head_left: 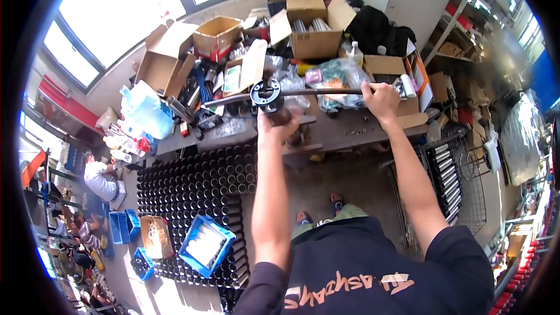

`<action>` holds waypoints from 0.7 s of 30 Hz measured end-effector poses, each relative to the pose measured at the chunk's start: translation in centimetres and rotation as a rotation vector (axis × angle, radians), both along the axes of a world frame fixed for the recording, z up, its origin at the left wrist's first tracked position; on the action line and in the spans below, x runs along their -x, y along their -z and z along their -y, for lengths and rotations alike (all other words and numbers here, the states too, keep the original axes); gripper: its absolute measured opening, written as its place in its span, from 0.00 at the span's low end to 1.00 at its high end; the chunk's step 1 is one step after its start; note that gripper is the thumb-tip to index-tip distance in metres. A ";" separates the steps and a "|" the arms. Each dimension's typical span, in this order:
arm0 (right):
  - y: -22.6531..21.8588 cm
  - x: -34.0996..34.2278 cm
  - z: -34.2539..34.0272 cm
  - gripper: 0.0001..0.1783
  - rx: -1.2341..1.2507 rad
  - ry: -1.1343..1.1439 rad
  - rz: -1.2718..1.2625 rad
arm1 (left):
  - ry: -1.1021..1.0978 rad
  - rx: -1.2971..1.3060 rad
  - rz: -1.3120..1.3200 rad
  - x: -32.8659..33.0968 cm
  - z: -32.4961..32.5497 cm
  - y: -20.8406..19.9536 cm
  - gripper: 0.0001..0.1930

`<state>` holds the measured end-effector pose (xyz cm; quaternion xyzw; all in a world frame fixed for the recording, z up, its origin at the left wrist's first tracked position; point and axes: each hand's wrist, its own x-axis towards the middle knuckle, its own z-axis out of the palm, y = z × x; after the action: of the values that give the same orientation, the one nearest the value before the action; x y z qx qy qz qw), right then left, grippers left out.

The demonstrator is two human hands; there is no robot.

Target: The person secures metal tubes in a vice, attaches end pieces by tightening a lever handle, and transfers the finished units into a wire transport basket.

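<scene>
Along the back of the cluttered workbench (pixel 344 139), below bright windows (pixel 125 9), a cardboard box (pixel 315 46) with raised flaps holds metal tubes, with a dark heap of fabric (pixel 376 30) and a capped clear bottle (pixel 354 53) on its right and a yellowish open box (pixel 217 39) on its left. A pale blue plastic bag (pixel 147 108) bulges at the bench's left end, while a clear bag (pixel 341 76) with green and pink contents lies nearer the middle. Lower left are a blue crate (pixel 192 263) of whitish tubes, an open carton (pixel 157 245) beside it, blue bins (pixel 119 227) and a co-worker in a white top (pixel 99 176); a wire cart (pixel 473 201) stands at right.
</scene>
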<state>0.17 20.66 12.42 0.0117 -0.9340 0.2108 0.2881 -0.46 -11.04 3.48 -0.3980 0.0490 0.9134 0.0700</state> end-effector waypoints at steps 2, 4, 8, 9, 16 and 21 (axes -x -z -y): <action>1.1 2.6 -3.8 0.24 -0.036 -0.155 -0.182 | -0.084 -0.261 0.096 1.0 1.1 -0.3 0.20; 4.1 3.3 -11.9 0.23 -0.076 0.040 -0.031 | -0.127 -0.181 -0.169 -1.9 0.9 -0.5 0.19; 19.7 -3.0 -32.2 0.35 0.040 0.402 0.124 | -0.070 0.067 -0.564 -15.0 -6.9 -7.8 0.22; 22.4 -6.6 -30.9 0.38 0.075 0.359 0.213 | -0.076 0.020 -0.651 -16.8 -7.8 -8.7 0.26; 30.6 -17.3 -14.0 0.47 0.498 0.126 0.945 | -0.060 0.173 -1.184 -15.7 -10.7 -10.6 0.41; 32.6 -13.5 -9.9 0.47 0.371 0.105 0.983 | -0.020 0.198 -1.188 -14.7 -10.8 -11.6 0.48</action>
<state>13.62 30.58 -20.17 -0.1863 -0.9053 0.3383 -0.1767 14.21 -0.25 15.12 0.1756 0.1606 0.9711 -0.0155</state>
